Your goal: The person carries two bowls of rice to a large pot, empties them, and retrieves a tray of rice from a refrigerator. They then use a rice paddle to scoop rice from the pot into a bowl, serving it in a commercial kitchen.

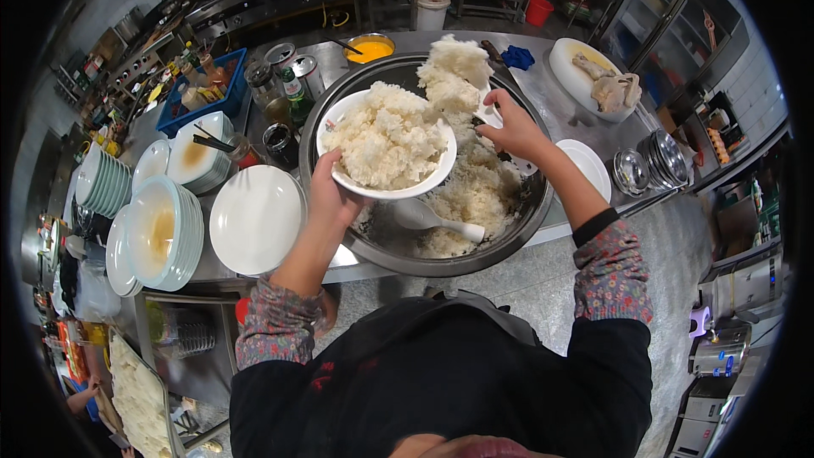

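Observation:
A white bowl [449,162] heaped with cooked white rice [388,133] is in my left hand [340,200], thumb over its rim. The bowl is above the left part of a wide dark round pot [381,262] that holds more loose rice [474,203]. To the right of the bowl, my right hand [515,127] grips a white rice paddle [488,113]. A large clump of rice [455,73] sits on its blade, slightly higher than the bowl. A second white plastic rice spoon [439,219] lies inside the pot, beneath the bowl.
White plates [257,219] and stacked bowls [165,232] crowd the steel table's left side, near a blue basket [203,92] and bottles [297,92]. Orange liquid fills a metal basin [370,49] behind the pot. Poultry pieces [613,86] rest rightward on a white board. Another person's hand [82,397] shows lower left.

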Available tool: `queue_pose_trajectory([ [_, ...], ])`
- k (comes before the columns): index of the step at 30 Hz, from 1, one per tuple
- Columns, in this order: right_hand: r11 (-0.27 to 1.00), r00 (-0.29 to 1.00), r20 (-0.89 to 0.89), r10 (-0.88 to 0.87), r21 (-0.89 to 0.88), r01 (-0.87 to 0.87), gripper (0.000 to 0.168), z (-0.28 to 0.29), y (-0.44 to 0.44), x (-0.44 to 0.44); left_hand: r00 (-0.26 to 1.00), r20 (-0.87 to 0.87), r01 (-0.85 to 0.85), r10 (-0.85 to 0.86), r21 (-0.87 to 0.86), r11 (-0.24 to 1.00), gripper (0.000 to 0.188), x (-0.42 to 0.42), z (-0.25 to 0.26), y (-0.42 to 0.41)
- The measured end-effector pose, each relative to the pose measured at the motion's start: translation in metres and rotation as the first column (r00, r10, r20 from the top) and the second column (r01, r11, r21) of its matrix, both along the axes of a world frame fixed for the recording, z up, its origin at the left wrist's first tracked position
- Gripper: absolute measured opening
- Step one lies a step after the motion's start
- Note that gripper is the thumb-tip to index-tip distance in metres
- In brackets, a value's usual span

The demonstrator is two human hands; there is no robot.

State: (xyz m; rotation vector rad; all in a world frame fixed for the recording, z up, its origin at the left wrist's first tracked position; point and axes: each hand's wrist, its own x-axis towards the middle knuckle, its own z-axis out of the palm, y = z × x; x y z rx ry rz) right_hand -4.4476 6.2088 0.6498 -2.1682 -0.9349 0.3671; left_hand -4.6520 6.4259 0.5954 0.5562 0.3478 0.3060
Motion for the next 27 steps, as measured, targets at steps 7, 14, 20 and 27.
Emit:
queue_pose_trajectory([
  [7, 0.997, 0.942, 0.336, 0.027, -0.081, 0.0, 0.07, 0.024, -0.004, -0.025, 0.994, -0.035, 0.108, -0.107, 0.034, 0.994, 0.055, 0.021, 0.004, 0.006],
  [14, 0.98, 0.72, 0.677, 0.152, -0.2, -0.019, 0.07, -0.005, -0.002, -0.028, 0.971, 0.074, 0.227, -0.228, 0.018, 0.974, 0.056, 0.058, -0.013, 0.016],
  [20, 0.963, 0.712, 0.674, 0.195, -0.271, -0.007, 0.077, -0.02, -0.008, -0.052, 0.957, -0.093, 0.281, -0.274, 0.07, 0.957, 0.059, 0.072, -0.022, 0.011],
  [27, 0.913, 0.821, 0.551, 0.148, -0.396, 0.102, 0.075, -0.053, -0.004, -0.088, 0.906, -0.254, 0.371, -0.34, 0.087, 0.924, 0.06, 0.072, -0.036, 0.006],
])
